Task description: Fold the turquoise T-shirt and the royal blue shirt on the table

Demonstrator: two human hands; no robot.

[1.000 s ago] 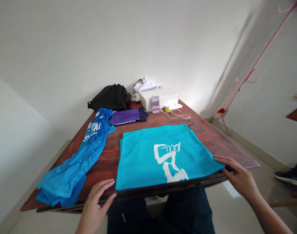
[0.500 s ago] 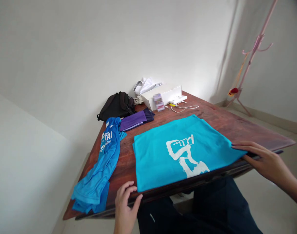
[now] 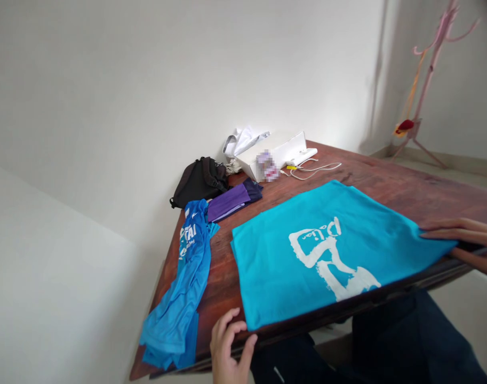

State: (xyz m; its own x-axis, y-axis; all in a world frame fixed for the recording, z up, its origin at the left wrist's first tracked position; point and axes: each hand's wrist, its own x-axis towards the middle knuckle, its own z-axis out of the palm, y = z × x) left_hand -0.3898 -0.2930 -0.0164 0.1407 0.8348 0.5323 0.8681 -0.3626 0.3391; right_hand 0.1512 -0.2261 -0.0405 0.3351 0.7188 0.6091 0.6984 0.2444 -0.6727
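Observation:
A turquoise T-shirt [image 3: 271,256] with white lettering lies folded into a flat rectangle along the near edge of the table. My right hand [image 3: 467,240] is at the shirt's right corner, fingers on top and thumb below, pinching the cloth. Beside the near left corner, my left hand [image 3: 231,341] has its curved fingers and thumb spread, with no cloth visibly between them. To the left lies a blue jersey [image 3: 183,293] with white print, loosely folded lengthwise and rumpled.
Behind the shirts are a folded purple garment [image 3: 227,204], a black backpack [image 3: 199,181] and a white box [image 3: 281,152] with a white cable [image 3: 319,169]. The wooden table [image 3: 391,194] meets a white wall. A pink coat stand [image 3: 427,80] stands at the far right.
The view has turned and tilted, so everything on the table appears farther right. Both hands keep about the same places at the turquoise T-shirt's corners.

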